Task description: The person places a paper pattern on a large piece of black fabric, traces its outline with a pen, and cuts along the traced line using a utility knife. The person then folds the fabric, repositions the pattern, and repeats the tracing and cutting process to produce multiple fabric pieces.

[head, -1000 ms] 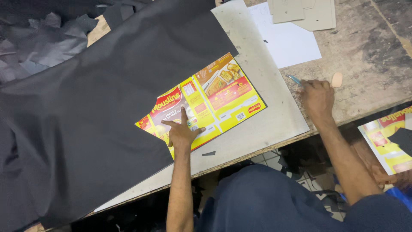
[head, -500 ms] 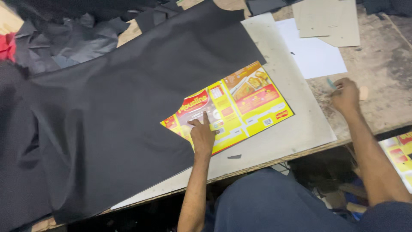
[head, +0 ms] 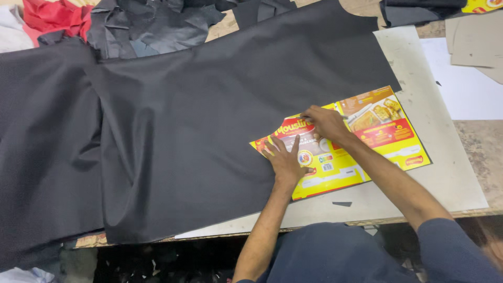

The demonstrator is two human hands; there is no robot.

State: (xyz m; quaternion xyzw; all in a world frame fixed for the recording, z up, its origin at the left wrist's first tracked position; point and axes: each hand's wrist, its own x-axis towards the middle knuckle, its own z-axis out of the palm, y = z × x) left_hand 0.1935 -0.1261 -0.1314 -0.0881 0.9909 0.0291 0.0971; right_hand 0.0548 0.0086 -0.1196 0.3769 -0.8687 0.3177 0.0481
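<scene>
A large black leather sheet (head: 199, 131) lies spread over the table. On its right edge rests a flattened yellow and red printed carton (head: 377, 136), lying partly on the pale grey board (head: 445, 173). My left hand (head: 285, 160) lies flat on the carton's left end with the fingers spread. My right hand (head: 325, 121) sits at the carton's upper edge, where it meets the leather. Its fingers are pinched on a thin pale tool whose tip touches that edge.
Crumpled black leather scraps (head: 152, 26) and red cloth (head: 44, 15) are piled at the back left. A white sheet (head: 466, 89) and grey card pieces (head: 477, 47) lie at the back right. A small dark offcut (head: 341, 204) sits near the front edge.
My right hand has come from the table's right side onto the carton's upper edge. The left hand stays pressed on the carton. The view has shifted, so everything sits further right.
</scene>
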